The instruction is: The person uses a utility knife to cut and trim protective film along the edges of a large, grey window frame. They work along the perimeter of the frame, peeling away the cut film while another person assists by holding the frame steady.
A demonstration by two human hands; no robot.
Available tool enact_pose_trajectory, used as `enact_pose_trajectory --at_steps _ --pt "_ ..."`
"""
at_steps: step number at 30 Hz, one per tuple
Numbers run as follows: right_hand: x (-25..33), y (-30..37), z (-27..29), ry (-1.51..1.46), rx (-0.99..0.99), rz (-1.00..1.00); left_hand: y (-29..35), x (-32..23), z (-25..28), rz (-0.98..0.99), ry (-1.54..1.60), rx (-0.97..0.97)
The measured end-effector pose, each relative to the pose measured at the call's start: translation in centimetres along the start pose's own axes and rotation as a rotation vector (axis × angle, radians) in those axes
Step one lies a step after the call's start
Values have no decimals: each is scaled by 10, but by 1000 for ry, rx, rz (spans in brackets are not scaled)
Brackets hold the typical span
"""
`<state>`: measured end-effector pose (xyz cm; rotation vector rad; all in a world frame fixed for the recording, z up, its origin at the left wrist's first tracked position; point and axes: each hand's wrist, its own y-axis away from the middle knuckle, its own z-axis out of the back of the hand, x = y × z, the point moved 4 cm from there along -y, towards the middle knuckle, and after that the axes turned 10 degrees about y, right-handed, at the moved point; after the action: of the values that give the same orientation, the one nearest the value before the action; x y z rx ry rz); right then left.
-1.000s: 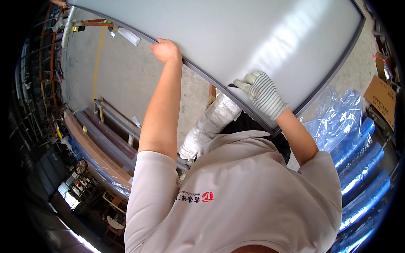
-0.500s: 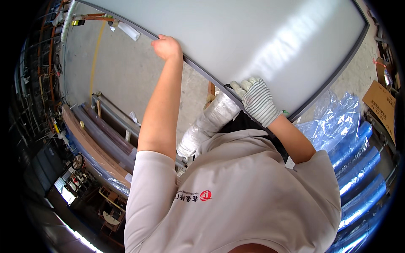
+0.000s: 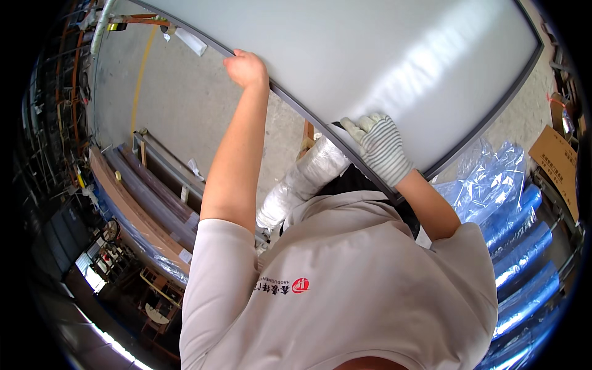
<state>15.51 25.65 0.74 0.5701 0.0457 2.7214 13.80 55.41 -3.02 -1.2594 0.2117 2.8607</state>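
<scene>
A large pale grey panel [image 3: 308, 46] in a thin dark frame stretches across the upper part of the head view, with a bright streak of light on its glossy face. My bare left hand [image 3: 246, 69] is closed around the frame's near edge, left of the middle. Farther right along that edge, close to the panel's near corner, my right hand [image 3: 381, 148] in a striped knit glove has its fingers bent over the frame. A small black piece [image 3: 337, 125] shows beside the gloved fingertips; its kind is unclear. The undersides of both grips are hidden.
A white plastic-wrapped roll [image 3: 305, 179] lies below the panel, close to my body. Long wrapped profiles [image 3: 145, 206] rest on a rack at left. At right are blue-wrapped rolls [image 3: 518, 246], crumpled clear film [image 3: 487, 185] and a cardboard box [image 3: 555, 163].
The panel has shifted slightly to the right, and its near corner now shows beside my right wrist. Both hands keep their places on the frame, moving a little with it.
</scene>
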Motion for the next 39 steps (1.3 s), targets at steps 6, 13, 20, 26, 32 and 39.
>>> enact_pose_trajectory --at_steps 6,13,20,26,32,39 --pt "0 19 -10 -28 -94 20 -5 7 -3 -14 -20 -4" --pt "12 6 -17 -58 -234 -94 0 0 -2 12 65 8" --pt "-39 71 7 -731 -349 -523 31 -8 15 -928 -284 -208" --pt "-51 111 7 -838 -424 -646 173 14 62 -1380 -248 796" --pt "-54 107 9 -1128 -348 -761 271 24 74 -923 228 1499" --pt "-6 43 8 -126 -111 -249 262 50 104 -372 352 1301"
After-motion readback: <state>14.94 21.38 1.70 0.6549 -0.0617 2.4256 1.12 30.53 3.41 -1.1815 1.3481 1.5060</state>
